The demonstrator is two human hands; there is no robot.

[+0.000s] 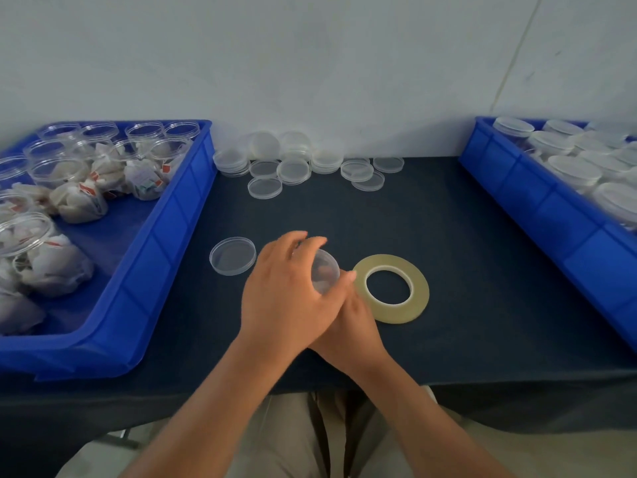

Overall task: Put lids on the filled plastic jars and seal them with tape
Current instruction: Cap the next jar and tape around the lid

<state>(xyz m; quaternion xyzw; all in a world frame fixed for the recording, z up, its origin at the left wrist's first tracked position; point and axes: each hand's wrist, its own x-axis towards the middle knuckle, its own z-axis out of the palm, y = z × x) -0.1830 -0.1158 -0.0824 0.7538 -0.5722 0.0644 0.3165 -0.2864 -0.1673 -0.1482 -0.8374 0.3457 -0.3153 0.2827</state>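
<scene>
- Where the two forearms cross over the near edge of the counter (pixel 465 236), I see the left hand (pixel 286 291) lying on top of the right hand (pixel 348 326).
- Left hand's fingers are curled round a small clear jar (pixel 325 272) at mid-counter; motion blur hides what is inside it.
- Right hand is largely hidden under the left. One fingertip (pixel 350 275) reaches the jar's right side, and I cannot tell whether that hand grips anything.
- Tape roll (pixel 393 288) lies flat just right of the jar, beside that fingertip.
- One loose lid (pixel 232 260) lies on the counter just left of the left hand.
- Left blue bin (pixel 165 243) holds open jars (pixel 55 170) stuffed with white packets, and more packets lie loose in it.
- Right blue bin (pixel 537 205) holds lidded jars (pixel 572 169) packed close together.
- Spare lids (pixel 296 163) lie heaped at the far edge of the counter, against the wall (pixel 327 63), between the two bins.
</scene>
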